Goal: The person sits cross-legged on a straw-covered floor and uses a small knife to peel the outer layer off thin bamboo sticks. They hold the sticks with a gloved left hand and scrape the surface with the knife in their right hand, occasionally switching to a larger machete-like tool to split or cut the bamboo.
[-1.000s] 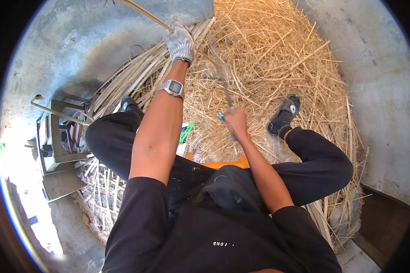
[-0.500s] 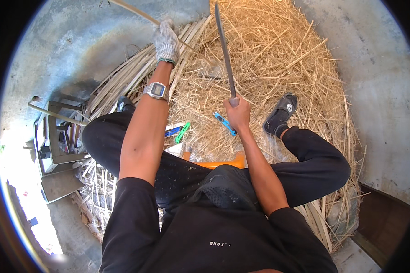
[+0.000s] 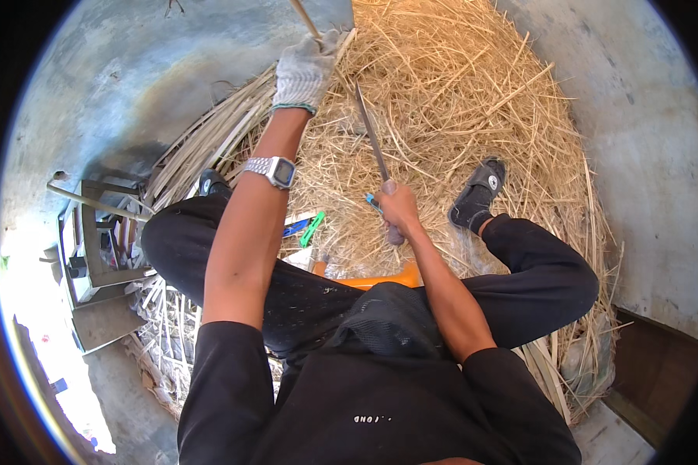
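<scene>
My left hand [image 3: 305, 71], in a pale knitted glove, is closed around a thin bamboo stick [image 3: 305, 17] that slants up past the top edge of the view. Bare and closed, my right hand [image 3: 398, 208] grips the handle of a long, dark-bladed knife [image 3: 373, 138]. The blade points up and left, its tip close to the stick below my gloved hand; whether they touch I cannot tell. A light-blue cutter [image 3: 372, 202] lies partly hidden behind my right hand. Left of it, a green cutter [image 3: 312, 229] rests beside a dark-blue object [image 3: 294, 228].
Straw-like shavings [image 3: 457, 85] cover the floor between my legs and beyond. Long split strips [image 3: 209, 136] are piled along the left wall. An orange object [image 3: 380, 280] lies close to my lap. A wooden stool-like frame [image 3: 93, 240] stands at the left, and concrete walls [image 3: 620, 139] surround me.
My left hand has moved right and turned, bringing the stick more upright. My right hand has come down slightly, and the knife now tilts further left, with its tip lower.
</scene>
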Motion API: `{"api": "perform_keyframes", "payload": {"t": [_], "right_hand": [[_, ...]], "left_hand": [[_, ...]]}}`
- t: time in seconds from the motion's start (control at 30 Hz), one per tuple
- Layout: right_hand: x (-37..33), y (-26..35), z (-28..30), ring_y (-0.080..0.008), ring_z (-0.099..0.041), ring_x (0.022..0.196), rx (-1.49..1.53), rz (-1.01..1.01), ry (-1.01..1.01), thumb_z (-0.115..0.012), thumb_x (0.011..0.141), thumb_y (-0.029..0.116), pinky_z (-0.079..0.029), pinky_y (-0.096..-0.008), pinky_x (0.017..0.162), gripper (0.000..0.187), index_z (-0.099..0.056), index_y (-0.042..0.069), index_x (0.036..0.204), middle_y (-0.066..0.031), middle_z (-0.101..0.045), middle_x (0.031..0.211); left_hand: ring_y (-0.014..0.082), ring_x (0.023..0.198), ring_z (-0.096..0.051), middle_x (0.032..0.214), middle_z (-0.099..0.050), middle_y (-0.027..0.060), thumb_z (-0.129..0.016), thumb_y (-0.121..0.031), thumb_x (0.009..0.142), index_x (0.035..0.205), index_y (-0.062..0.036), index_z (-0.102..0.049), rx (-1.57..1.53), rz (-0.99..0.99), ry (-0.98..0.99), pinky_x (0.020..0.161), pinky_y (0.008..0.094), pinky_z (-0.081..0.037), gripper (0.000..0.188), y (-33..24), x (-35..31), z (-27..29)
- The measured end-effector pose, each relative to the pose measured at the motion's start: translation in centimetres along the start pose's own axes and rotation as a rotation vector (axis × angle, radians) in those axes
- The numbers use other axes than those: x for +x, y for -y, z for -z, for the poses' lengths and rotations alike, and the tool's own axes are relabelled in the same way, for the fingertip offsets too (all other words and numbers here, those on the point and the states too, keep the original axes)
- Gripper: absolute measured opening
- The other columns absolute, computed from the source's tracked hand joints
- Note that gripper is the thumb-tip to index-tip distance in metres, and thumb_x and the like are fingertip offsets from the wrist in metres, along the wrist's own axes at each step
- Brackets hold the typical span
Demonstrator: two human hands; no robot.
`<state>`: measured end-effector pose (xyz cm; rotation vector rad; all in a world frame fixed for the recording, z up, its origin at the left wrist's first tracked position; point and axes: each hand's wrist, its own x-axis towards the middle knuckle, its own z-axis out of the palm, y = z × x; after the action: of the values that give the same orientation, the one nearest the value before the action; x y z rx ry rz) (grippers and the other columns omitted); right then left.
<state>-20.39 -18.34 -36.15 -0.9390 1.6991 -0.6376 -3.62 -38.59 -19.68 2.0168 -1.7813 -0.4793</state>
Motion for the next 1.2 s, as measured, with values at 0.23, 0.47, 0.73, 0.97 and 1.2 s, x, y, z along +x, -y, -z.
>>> {"api": "perform_keyframes", "payload": {"t": [0.23,0.47,0.73,0.97,1.2], "right_hand": [[-0.9,2.0,0.3,-0.0299,-0.065,0.065,0.095,0.183,-0.154,-0.066,0.080,0.019,-0.051,-0.0429,0.064,0.025,-0.065,-0.006,0.086,-0.0188,-0.066,0.074],[1.2,-1.2,0.2,-0.0354,-0.067,0.070,-0.163,0.067,-0.024,-0.065,0.076,0.017,-0.051,-0.0452,0.069,0.022,-0.065,-0.004,0.083,-0.0223,-0.068,0.078],[-0.1,0.1,-0.4,-0.0340,-0.068,0.068,0.071,0.264,-0.233,-0.066,0.082,0.017,-0.052,-0.0427,0.067,0.023,-0.068,-0.006,0.084,-0.0221,-0.068,0.072],[0.4,0.2,0.1,-0.0323,-0.064,0.063,-0.231,0.182,-0.117,-0.066,0.079,0.017,-0.050,-0.0432,0.065,0.021,-0.065,-0.004,0.082,-0.0204,-0.066,0.071],[-0.9,1.4,-0.2,-0.0362,-0.069,0.080,-0.011,0.245,-0.162,-0.065,0.083,0.018,-0.050,-0.0485,0.076,0.023,-0.066,-0.005,0.085,-0.0232,-0.068,0.074]], "left_hand": [[0.0248,0.053,-0.063,0.055,-0.062,0.0123,-0.051,-0.050,0.100,0.085,-0.0014,-0.070,0.008,-0.218,-0.237,0.048,0.0375,-0.050,0.054,0.8,-0.2,-0.3],[0.0308,0.054,-0.063,0.060,-0.062,0.0186,-0.055,-0.045,0.100,0.083,0.0006,-0.068,-0.086,-0.158,-0.212,0.053,0.0405,-0.051,0.050,1.6,0.3,-1.3],[0.0315,0.059,-0.066,0.064,-0.065,0.0204,-0.054,-0.045,0.099,0.084,0.0013,-0.068,0.034,-0.192,-0.238,0.056,0.0400,-0.053,0.051,-0.3,-0.7,-0.7],[0.0401,0.073,-0.069,0.074,-0.068,0.0259,-0.049,-0.048,0.100,0.087,0.0033,-0.070,-0.131,0.020,-0.103,0.068,0.0467,-0.055,0.057,1.2,0.3,-1.0],[0.0371,0.073,-0.070,0.073,-0.068,0.0250,-0.046,-0.052,0.100,0.083,0.0046,-0.069,0.048,-0.143,-0.178,0.070,0.0457,-0.056,0.064,1.5,0.0,-0.7]]}}
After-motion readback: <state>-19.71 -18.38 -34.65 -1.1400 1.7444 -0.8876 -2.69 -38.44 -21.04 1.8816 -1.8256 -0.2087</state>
